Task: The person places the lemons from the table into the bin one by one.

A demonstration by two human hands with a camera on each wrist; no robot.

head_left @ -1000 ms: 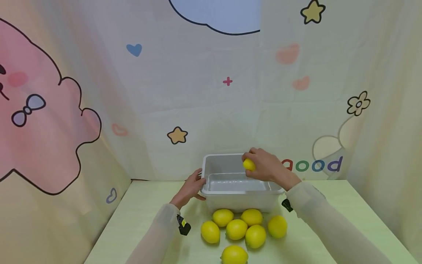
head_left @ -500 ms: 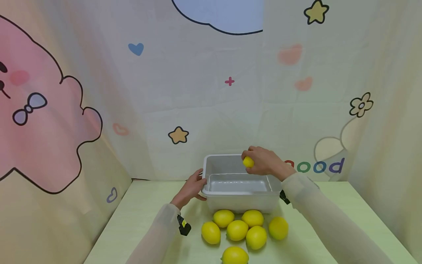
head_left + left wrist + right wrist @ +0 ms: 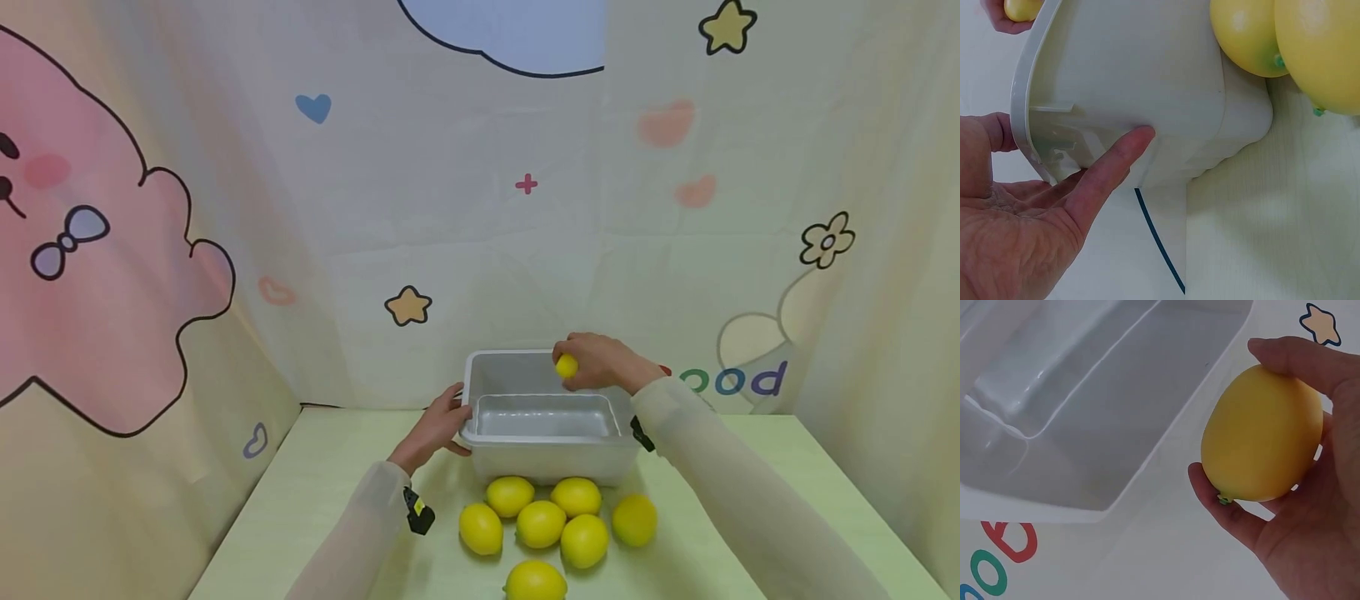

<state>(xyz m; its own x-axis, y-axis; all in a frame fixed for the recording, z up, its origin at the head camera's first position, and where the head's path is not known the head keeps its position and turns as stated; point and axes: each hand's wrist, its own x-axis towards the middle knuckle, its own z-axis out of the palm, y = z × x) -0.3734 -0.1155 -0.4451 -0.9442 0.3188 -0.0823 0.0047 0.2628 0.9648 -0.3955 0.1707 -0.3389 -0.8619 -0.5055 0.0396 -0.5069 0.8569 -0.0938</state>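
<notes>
A whole yellow lemon [image 3: 1263, 434] is gripped between the thumb and fingers of my right hand [image 3: 602, 361]. That hand hovers over the far right rim of a light grey plastic bin [image 3: 555, 461], and the bin's floor shows bare. My left hand [image 3: 435, 425] holds the bin by its left end. In the left wrist view, the left fingers [image 3: 1113, 159] run along the bin's outer wall below the lip, with the thumb at the rim. In front of the bin, several yellow lemons [image 3: 540, 524] lie loosely grouped on the table.
Close behind the bin hangs a printed curtain [image 3: 480, 250], which also covers both sides. The pale green table [image 3: 315, 483] carries the bin near its back edge. One lemon [image 3: 536, 581] lies apart, nearest the front, partly cut off by the frame.
My right hand has risen slightly with the lemon, and its forearm has shifted left and farther back. The left hand and bin stay put. The head view has turned a little.
</notes>
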